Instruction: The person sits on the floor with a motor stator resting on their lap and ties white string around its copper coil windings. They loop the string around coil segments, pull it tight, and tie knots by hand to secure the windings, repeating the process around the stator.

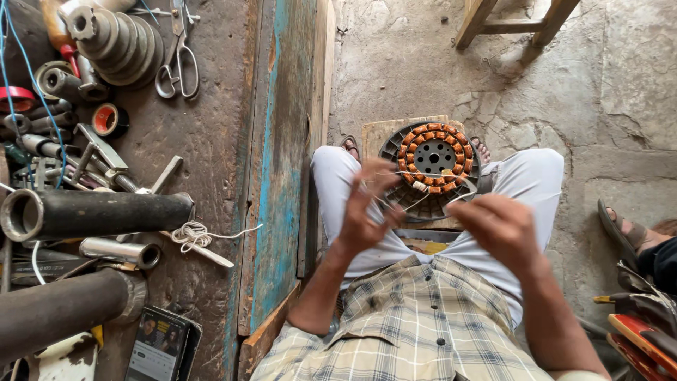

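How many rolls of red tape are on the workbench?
2: one red tape roll at the bench's far left edge, another right of it among the metal tools. Clutter may hide more.

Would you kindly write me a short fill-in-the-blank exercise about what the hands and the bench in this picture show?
1. The round motor stator carries a ring of ____-coloured wire coils.
2. Both the left hand and the right hand work a thin white ____ above the stator.
3. The stator rests on a ____ board between the person's knees.
4. A pair of ____ lies on the workbench.

Missing words: copper; string; wooden; scissors
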